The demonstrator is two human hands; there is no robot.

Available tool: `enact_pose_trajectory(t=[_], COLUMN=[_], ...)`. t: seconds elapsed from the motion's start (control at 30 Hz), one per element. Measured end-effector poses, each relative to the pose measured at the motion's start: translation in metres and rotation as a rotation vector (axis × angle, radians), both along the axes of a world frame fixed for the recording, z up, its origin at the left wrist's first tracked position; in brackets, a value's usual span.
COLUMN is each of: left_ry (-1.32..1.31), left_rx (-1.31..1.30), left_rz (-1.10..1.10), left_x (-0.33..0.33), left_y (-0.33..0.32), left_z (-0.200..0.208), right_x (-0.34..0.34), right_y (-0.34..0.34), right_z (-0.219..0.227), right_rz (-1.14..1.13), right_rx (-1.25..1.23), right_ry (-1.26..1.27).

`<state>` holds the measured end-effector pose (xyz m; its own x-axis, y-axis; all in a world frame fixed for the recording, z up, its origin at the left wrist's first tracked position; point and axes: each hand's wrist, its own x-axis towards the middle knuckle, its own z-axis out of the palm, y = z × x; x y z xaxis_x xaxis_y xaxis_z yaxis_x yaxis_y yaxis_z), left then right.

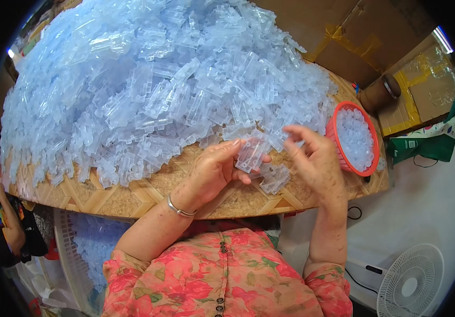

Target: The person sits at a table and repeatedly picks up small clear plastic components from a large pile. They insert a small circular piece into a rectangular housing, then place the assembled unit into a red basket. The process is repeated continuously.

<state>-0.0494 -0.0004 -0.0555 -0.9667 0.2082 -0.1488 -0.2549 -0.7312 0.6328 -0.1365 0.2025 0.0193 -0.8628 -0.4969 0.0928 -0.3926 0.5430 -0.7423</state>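
Observation:
My left hand (214, 168), with a silver bangle on its wrist, is closed around a clear, flat plastic piece (251, 155) held upright between thumb and fingers. Just to its right, my right hand (314, 161) is raised with bent fingers a little apart, and I see nothing in it. A few more clear plastic pieces (275, 178) lie on the table below and between the hands. Beyond them rises a large heap of similar bluish, translucent plastic pieces (153, 90), its front edge close to my fingertips.
A red basin (331, 138) of small translucent pieces stands at the right of the wood-patterned table (148, 198). Near it are a brown cylindrical container (381, 92), cardboard boxes (428, 87) and a green bag (423, 145). A white fan (410, 285) stands lower right; another person's arm (10, 216) shows far left.

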Motion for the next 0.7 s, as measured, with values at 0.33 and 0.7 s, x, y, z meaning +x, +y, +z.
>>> enact_pose_trajectory(t=[0.33,0.7], left_ry=[0.037,0.024], left_rx=[-0.077,0.023], left_rz=[-0.037,-0.146], left_x=[-0.003,0.0], left_y=[0.004,0.003], left_z=[-0.007,-0.003], right_x=[-0.187,-0.197], right_y=[-0.068,-0.07], right_z=[-0.026,-0.03], right_rz=[-0.173,-0.213], right_rx=[0.248,0.013], right_ry=[0.223,0.031])
